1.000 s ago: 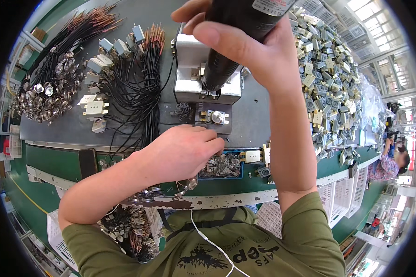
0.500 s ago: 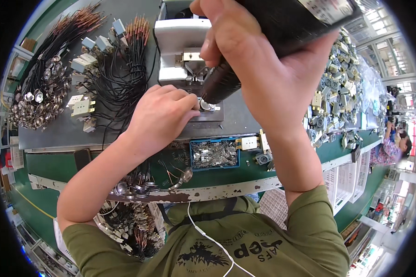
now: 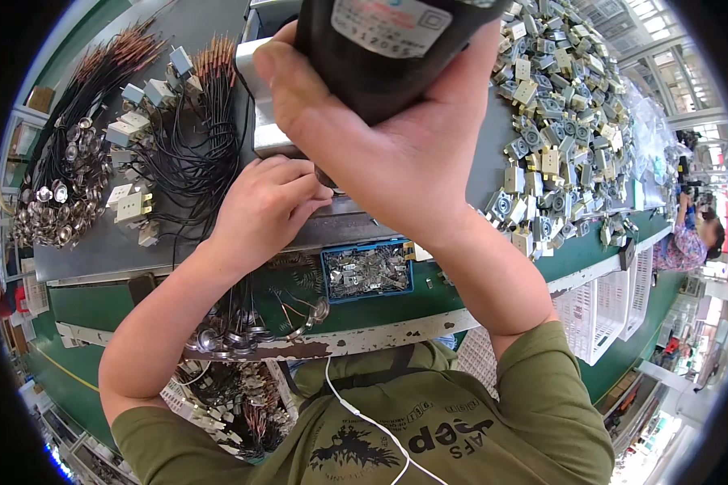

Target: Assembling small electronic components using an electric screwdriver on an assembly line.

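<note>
My right hand (image 3: 404, 166) is closed round a thick black cylindrical power screwdriver (image 3: 356, 85), held upright with its lower end pointing down at the work plate. Most of the tool's tip is hidden behind this hand. Just left of the tip, my left hand (image 3: 259, 210) has its fingers bent and pressed together at the metal work plate (image 3: 340, 208). What those fingertips hold is covered from view. Behind both hands stands a white metal fixture (image 3: 267, 133), largely blocked by the tool.
A blue tray (image 3: 325, 279) of small metal pieces lies near the front edge. Black wire bundles (image 3: 210, 121) and metal cups (image 3: 65, 194) fill the left. Grey and white socket parts (image 3: 562, 137) are heaped right. White crates (image 3: 586, 323) stand below; another person (image 3: 692, 242) is far right.
My right hand and the screwdriver have swung left and become more upright, covering the round part seen on the plate earlier. My left hand stays at the plate. The whole view has shifted slightly.
</note>
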Action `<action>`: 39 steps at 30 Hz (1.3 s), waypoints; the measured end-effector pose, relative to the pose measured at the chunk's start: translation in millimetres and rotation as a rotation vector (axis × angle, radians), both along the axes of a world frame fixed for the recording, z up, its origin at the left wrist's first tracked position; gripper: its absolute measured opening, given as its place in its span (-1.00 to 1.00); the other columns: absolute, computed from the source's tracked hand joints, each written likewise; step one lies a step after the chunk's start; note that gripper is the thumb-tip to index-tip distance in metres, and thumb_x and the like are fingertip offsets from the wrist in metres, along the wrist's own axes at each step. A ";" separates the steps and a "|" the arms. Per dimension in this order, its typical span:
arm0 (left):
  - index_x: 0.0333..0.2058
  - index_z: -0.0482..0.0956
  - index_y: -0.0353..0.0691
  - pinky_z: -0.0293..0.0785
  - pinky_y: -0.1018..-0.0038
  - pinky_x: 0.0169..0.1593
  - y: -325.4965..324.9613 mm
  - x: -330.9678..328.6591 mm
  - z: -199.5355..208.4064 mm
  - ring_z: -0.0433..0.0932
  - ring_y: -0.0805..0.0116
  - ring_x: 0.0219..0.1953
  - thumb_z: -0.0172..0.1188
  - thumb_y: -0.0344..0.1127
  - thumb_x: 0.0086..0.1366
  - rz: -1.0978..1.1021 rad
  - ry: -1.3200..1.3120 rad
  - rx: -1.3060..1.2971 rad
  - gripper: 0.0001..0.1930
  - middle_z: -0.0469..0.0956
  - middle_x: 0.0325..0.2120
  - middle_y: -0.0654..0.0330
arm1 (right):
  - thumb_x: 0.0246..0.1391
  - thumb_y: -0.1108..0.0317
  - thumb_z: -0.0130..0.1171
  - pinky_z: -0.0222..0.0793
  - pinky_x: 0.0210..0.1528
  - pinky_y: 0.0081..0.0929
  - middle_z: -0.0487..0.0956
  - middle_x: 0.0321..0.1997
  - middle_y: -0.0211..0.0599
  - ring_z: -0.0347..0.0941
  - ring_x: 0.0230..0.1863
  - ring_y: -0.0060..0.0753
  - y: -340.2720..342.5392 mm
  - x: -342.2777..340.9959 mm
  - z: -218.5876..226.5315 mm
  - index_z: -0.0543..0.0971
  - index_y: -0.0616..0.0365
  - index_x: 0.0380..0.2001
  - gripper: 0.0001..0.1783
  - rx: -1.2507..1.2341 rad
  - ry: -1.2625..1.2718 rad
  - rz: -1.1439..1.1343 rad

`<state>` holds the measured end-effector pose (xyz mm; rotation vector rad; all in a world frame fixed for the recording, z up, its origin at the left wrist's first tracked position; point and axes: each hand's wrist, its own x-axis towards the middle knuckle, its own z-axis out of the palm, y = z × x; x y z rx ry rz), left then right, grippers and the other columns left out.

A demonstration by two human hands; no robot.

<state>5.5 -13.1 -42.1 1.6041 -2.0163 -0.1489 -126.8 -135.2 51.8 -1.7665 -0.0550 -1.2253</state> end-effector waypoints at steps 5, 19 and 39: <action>-0.29 0.64 -0.20 0.50 0.21 -0.05 2.0 -2.0 1.6 0.60 0.14 -0.17 0.39 -0.44 0.12 0.021 0.029 0.032 -0.83 0.62 -0.25 0.20 | -0.02 0.66 0.39 0.46 0.18 -0.34 0.43 0.23 -0.03 0.49 0.19 -0.30 5.2 -1.7 1.9 0.11 0.27 0.42 -0.02 0.133 -0.023 0.018; -0.12 0.54 -0.26 0.51 0.12 -0.05 -4.6 -1.1 -18.2 0.60 -0.03 -0.14 0.39 -0.27 0.21 0.136 0.121 0.064 -0.67 0.62 -0.26 0.05 | -0.09 0.53 0.51 0.36 0.25 -0.31 0.37 0.25 -0.08 0.41 0.25 -0.24 11.0 0.2 -8.3 0.06 0.28 0.43 0.09 0.060 0.061 -0.039; -0.15 0.63 -0.20 0.53 0.26 -0.14 0.0 -6.1 2.5 0.64 0.16 -0.21 0.33 -0.18 0.28 0.023 -0.151 0.039 -0.73 0.60 -0.24 0.18 | -0.03 0.50 0.47 0.51 -0.07 -0.47 0.54 -0.06 -0.23 0.59 -0.14 -0.34 18.3 -15.5 14.1 0.26 0.30 0.26 -0.18 0.035 0.087 -0.340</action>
